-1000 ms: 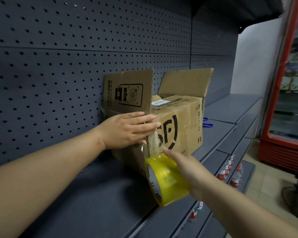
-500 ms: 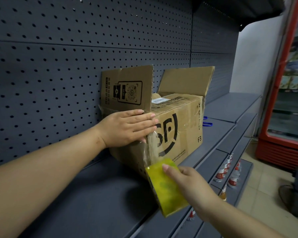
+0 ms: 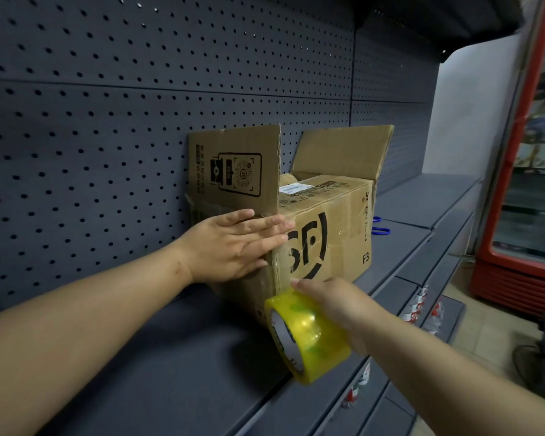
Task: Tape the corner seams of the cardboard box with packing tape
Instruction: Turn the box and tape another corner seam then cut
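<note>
A brown cardboard box (image 3: pixel 337 237) with black printed marks stands on a dark grey shelf (image 3: pixel 158 366), two of its top flaps raised. My left hand (image 3: pixel 233 247) lies flat on the box's near corner, its straight fingers pressing the clear tape strip at the top of the seam. My right hand (image 3: pixel 334 306) grips a yellowish roll of packing tape (image 3: pixel 306 335) just below and in front of that corner. A clear strip runs from the roll up the corner seam to my left fingers.
A dark pegboard wall (image 3: pixel 139 105) backs the shelf. Blue scissor handles (image 3: pixel 380 229) lie on the shelf behind the box. Several bottles (image 3: pixel 419 305) stand on lower shelves at the right. A red glass-door fridge (image 3: pixel 529 196) stands at the far right.
My right hand turned the tape roll and brought it back up close to the box's lower corner. My left hand stays pressed flat on the corner.
</note>
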Motion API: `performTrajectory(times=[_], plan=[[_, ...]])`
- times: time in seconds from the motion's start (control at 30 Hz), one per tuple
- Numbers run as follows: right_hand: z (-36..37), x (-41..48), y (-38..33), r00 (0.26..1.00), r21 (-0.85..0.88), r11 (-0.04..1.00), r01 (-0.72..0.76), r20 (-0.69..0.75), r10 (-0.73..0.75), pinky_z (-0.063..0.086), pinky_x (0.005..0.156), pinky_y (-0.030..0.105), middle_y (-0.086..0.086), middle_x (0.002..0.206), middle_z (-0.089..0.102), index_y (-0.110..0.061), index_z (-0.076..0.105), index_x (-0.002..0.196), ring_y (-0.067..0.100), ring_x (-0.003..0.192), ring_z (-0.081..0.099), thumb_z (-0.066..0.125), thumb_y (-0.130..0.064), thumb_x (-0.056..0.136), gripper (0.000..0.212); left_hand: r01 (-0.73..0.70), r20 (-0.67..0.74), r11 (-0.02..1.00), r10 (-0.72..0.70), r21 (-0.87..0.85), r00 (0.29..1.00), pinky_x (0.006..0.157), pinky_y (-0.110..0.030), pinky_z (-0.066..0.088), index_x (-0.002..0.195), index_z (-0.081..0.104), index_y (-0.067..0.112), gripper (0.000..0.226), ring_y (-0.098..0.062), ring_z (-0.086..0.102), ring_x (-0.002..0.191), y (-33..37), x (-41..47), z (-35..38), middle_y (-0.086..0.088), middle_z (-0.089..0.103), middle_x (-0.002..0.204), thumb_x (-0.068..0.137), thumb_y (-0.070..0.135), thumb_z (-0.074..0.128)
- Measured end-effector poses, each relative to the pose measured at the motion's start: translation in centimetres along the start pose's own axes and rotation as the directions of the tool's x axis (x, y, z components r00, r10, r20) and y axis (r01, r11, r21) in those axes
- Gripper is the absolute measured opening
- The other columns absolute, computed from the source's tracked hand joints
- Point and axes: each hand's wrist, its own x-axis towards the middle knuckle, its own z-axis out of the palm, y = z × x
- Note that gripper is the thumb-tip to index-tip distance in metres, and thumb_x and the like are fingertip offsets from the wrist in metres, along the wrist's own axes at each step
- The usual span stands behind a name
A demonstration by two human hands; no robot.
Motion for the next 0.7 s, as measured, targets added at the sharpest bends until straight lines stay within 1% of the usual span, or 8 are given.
performTrajectory(times=[0.07, 0.13, 0.2, 0.27, 0.37, 0.47, 0.57, 0.7], plan=[[-0.1, 0.0, 0.0, 1.000, -0.011, 1.000, -0.012, 0.003, 0.012, 0.036, 0.097, 0.032, 0.005, 0.124, 0.054, -0.008, 0.056, 0.122, 0.026, 0.118, 0.048, 0.059, -0.045, 0.084, 0.053, -0.014, -0.002, 1.000, 0.014, 0.025, 1.000, 0.115, -0.032, 0.004, 0.142, 0.033, 0.016, 0.048, -0.013, 0.005, 0.145, -0.1, -0.1, 0.0, -0.001, 0.029, 0.151, 0.098, 0.037, 0.032], [-0.1, 0.0, 0.2, 1.000, -0.007, 1.000, -0.017, 0.012, 0.017, 0.036, 0.092, 0.032, 0.005, 0.118, 0.055, -0.007, 0.056, 0.121, 0.027, 0.117, 0.049, 0.059, -0.045, 0.085, 0.052, 0.012, -0.037, 1.000, -0.012, 0.013, 0.999, 0.116, -0.034, 0.004, 0.138, 0.040, 0.021, 0.044, -0.019, 0.019, 0.142, -0.4, -0.1, -0.2, -0.005, 0.031, 0.149, 0.097, 0.036, 0.038], [-0.1, 0.1, 0.3, 1.000, 0.000, 1.000, -0.025, 0.016, 0.025, 0.037, 0.092, 0.034, 0.008, 0.120, 0.056, -0.007, 0.056, 0.121, 0.028, 0.117, 0.050, 0.059, -0.046, 0.084, 0.054, 0.048, -0.099, 0.999, -0.046, 0.016, 0.994, 0.116, -0.035, 0.008, 0.131, 0.050, 0.025, 0.037, -0.021, 0.032, 0.134, -0.6, 0.1, -0.6, -0.006, 0.035, 0.139, 0.095, 0.035, 0.043], [-0.1, 0.1, 0.3, 1.000, -0.007, 1.000, -0.026, 0.007, 0.026, 0.037, 0.096, 0.035, 0.011, 0.129, 0.054, -0.006, 0.055, 0.123, 0.029, 0.120, 0.048, 0.058, -0.047, 0.084, 0.056, 0.016, -0.136, 0.997, -0.006, 0.072, 0.991, 0.115, -0.035, 0.011, 0.128, 0.055, 0.021, 0.037, -0.019, 0.038, 0.129, -0.5, 0.3, -0.6, -0.003, 0.044, 0.134, 0.094, 0.034, 0.046], [-0.3, 0.0, 0.4, 1.000, -0.009, 1.000, -0.019, -0.004, 0.019, 0.037, 0.098, 0.035, 0.010, 0.130, 0.054, -0.008, 0.055, 0.124, 0.028, 0.118, 0.049, 0.059, -0.047, 0.084, 0.056, -0.024, -0.097, 0.991, 0.037, 0.131, 0.995, 0.115, -0.034, 0.008, 0.126, 0.057, 0.016, 0.038, -0.018, 0.040, 0.128, -0.1, 0.6, -0.5, -0.002, 0.059, 0.129, 0.094, 0.034, 0.045], [-0.3, 0.1, 0.5, 1.000, -0.006, 1.000, -0.016, -0.007, 0.016, 0.039, 0.098, 0.034, 0.006, 0.119, 0.057, -0.009, 0.056, 0.121, 0.024, 0.109, 0.051, 0.058, -0.047, 0.084, 0.053, -0.023, -0.045, 0.980, 0.033, 0.196, 0.998, 0.115, -0.036, 0.003, 0.129, 0.053, 0.019, 0.040, -0.020, 0.034, 0.134, 0.0, 0.2, -0.5, -0.003, 0.054, 0.135, 0.095, 0.038, 0.042], [-0.3, 0.1, 0.6, 1.000, -0.005, 1.000, -0.009, -0.008, 0.009, 0.039, 0.098, 0.035, 0.005, 0.117, 0.057, -0.010, 0.057, 0.119, 0.023, 0.107, 0.052, 0.059, -0.047, 0.084, 0.051, 0.022, 0.015, 0.982, -0.025, 0.186, 1.000, 0.114, -0.039, -0.007, 0.137, 0.042, 0.023, 0.045, -0.020, 0.012, 0.144, 0.1, -0.1, -0.7, 0.001, 0.036, 0.147, 0.097, 0.042, 0.033], [-0.2, 0.0, 0.6, 1.000, -0.005, 1.000, -0.008, 0.001, 0.008, 0.040, 0.102, 0.040, 0.007, 0.119, 0.060, -0.011, 0.060, 0.116, 0.025, 0.109, 0.054, 0.060, -0.047, 0.082, 0.050, 0.141, 0.105, 0.989, -0.136, -0.043, 0.985, 0.113, -0.040, -0.014, 0.144, 0.020, 0.024, 0.047, -0.013, -0.007, 0.144, 0.7, 0.0, -1.0, 0.005, 0.019, 0.152, 0.101, 0.040, 0.012]])
